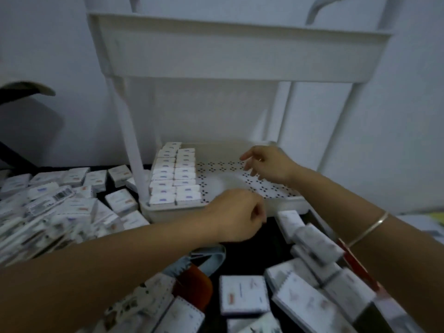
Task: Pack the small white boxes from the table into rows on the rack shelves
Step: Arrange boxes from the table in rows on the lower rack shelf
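Observation:
A white rack stands on the dark table; its lower shelf (pixel 269 191) has a perforated floor. Two rows of small white boxes (pixel 174 177) stand packed on edge along the shelf's left side. My right hand (pixel 266 164) hovers over the bare perforated part with fingers loosely spread, holding nothing. My left hand (pixel 236 212) is at the shelf's front rim with fingers curled; no box shows in it. Loose white boxes lie in a heap at the left (pixel 48 200) and at the lower right (pixel 312 272).
The rack's upper shelf (pixel 240 54) hangs over the lower one, carried by white posts (pixel 131 145). A grey strap with an orange piece (pixel 194 272) lies on the table between my arms. A red flat item (pixel 358 267) sits among the right-hand boxes. A white wall is behind.

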Demonstrator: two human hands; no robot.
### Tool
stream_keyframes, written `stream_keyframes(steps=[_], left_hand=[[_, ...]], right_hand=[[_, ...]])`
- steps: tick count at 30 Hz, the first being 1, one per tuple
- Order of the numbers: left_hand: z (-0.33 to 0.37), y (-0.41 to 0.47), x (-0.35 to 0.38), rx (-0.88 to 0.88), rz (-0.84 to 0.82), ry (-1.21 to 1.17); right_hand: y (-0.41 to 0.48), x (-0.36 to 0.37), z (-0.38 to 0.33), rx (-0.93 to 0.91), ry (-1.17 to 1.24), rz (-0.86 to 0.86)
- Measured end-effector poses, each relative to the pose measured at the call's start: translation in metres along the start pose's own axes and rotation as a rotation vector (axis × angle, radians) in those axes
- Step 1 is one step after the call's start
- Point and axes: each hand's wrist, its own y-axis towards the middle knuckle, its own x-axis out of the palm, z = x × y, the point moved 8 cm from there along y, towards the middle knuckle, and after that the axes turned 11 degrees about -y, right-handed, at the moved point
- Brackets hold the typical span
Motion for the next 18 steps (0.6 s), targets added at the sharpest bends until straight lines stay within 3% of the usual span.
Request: stream_keyframes(steps=[3, 7, 12, 15, 18], left_hand=[[0.022, 0.003, 0.039, 0.086, -0.127, 0.048], [0.034, 0.014, 0.058, 0.199, -0.080, 0.162], [0.015, 0.020, 0.072, 0.147, -0.172, 0.325], [0.011, 0.017, 0.067, 0.159, -0.117, 0.348], [0.015, 0.016, 0.064, 0.187, -0.094, 0.392]], right_hand=[[-0.046, -0.017, 0.018, 0.015, -0.046, -0.012], [-0.092, -0.030, 0.039, 0.065, -0.230, -0.051], [-0.128, -0.027, 0.064, 0.201, -0.573, -0.196], [-0.146, -0.010, 0.071, 0.229, -0.575, -0.355], [-0.154, -0.001, 0.069, 0.165, -0.550, -0.374]])
